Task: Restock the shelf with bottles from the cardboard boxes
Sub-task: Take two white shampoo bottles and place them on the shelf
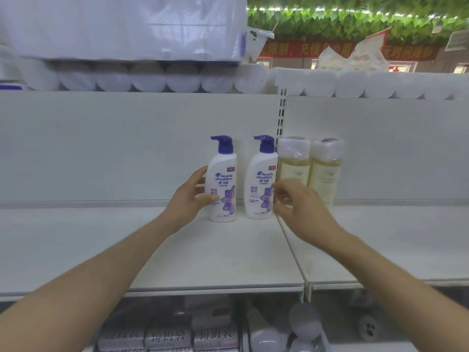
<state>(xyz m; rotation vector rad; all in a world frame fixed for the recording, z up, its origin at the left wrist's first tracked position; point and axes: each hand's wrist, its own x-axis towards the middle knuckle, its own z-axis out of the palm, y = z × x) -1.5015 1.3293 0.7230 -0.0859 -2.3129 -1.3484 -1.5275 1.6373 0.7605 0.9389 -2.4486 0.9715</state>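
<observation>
Two white pump bottles with blue caps stand upright at the back of the white shelf [177, 250]. My left hand [189, 199] grips the left bottle [223, 179] from its left side, thumb across the label. The right bottle [262, 176] stands free beside it. My right hand [302, 207] hovers just right of that bottle with fingers loosely curled and holds nothing; it is blurred. Two wrapped yellowish bottles [311, 168] stand directly behind my right hand. No cardboard box is in view.
Wrapped paper rolls [152, 77] line the shelf above. A slotted upright [281, 115] divides the two shelf bays. The lower shelf holds dark packets [167, 337] and light bulbs [302, 321]. Bare shelf board extends left and right of the bottles.
</observation>
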